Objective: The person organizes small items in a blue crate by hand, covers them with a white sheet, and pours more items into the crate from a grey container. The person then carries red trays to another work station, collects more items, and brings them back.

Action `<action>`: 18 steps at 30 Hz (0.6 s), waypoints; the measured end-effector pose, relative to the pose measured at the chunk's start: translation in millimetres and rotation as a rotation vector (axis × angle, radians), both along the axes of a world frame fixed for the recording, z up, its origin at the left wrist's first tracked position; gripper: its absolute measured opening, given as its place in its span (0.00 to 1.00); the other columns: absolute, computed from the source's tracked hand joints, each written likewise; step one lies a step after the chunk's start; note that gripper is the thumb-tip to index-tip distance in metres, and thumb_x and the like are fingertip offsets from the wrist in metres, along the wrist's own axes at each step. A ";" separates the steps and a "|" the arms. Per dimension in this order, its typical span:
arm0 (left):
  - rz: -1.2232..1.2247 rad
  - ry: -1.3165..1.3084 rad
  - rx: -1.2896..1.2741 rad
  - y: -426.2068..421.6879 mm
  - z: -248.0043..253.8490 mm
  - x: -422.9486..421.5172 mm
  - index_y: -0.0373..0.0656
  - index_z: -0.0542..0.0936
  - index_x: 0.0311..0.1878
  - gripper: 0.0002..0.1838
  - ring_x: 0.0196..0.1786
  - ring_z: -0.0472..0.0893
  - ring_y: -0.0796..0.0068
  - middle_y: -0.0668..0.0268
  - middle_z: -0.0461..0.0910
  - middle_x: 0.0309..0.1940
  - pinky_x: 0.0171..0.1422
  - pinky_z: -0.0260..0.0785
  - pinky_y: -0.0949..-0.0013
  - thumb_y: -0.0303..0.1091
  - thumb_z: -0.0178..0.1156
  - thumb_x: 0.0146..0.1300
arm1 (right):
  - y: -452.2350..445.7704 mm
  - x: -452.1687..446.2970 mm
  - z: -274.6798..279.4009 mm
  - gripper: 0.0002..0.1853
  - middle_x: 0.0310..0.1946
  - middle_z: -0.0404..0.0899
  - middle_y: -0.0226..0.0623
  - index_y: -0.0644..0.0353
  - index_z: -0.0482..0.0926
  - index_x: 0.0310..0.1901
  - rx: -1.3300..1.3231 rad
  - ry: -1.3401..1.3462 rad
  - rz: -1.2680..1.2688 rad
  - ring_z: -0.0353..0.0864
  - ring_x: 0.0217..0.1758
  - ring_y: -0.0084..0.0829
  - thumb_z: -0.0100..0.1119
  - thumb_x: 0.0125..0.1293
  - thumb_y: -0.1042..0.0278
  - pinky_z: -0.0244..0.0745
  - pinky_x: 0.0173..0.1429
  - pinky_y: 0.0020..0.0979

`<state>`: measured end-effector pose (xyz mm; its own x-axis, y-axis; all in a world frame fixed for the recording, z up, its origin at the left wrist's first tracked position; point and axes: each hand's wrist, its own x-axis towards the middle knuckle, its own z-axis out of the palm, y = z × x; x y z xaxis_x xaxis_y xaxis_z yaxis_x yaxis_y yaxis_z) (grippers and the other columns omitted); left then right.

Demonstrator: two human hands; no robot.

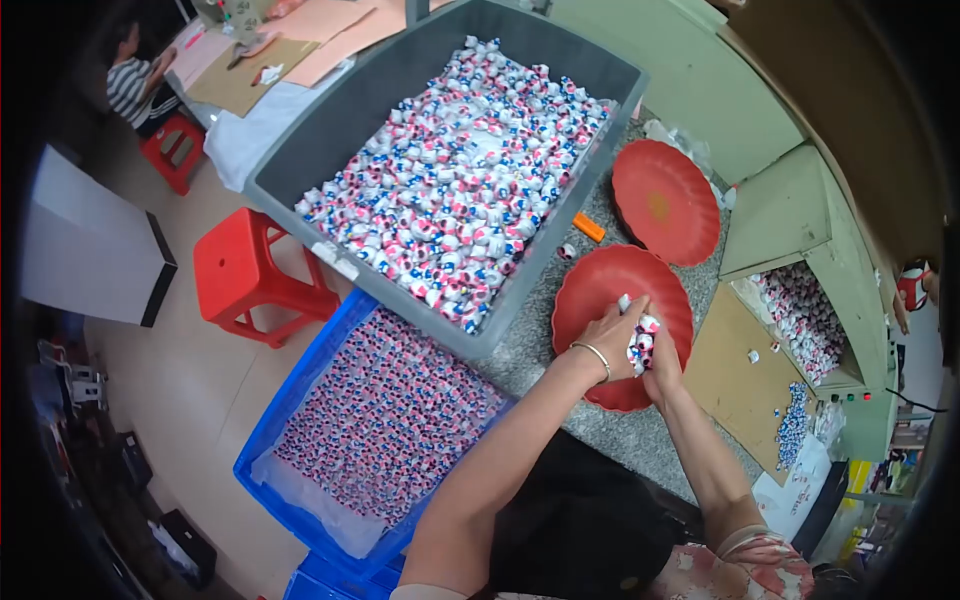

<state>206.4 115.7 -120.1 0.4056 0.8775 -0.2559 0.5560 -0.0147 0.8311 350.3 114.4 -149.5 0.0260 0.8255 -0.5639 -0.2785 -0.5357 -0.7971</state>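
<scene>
Sleeve [768, 562] — cut off | left hand [608, 342], right hand [663, 368] — cupping pieces [643, 350], partly hidden

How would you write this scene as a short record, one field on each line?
left hand: holds small patterned pieces; bracelet at the wrist
right hand: cupped around the same pieces
under the hands: red scalloped dish
also on counter: second red dish, orange object
gray bin: heap of white, pink and blue pieces
blue crate: many similar pieces
background: seated person in striped top
</scene>
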 end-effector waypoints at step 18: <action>0.269 0.140 0.484 -47.6 -123.7 109.9 0.44 0.80 0.48 0.17 0.46 0.82 0.63 0.55 0.81 0.43 0.40 0.75 0.60 0.41 0.55 0.60 | -38.6 141.2 -79.2 0.26 0.64 0.66 0.48 0.65 0.65 0.64 -0.066 1.305 -0.134 0.66 0.66 0.45 0.47 0.64 0.70 0.66 0.68 0.46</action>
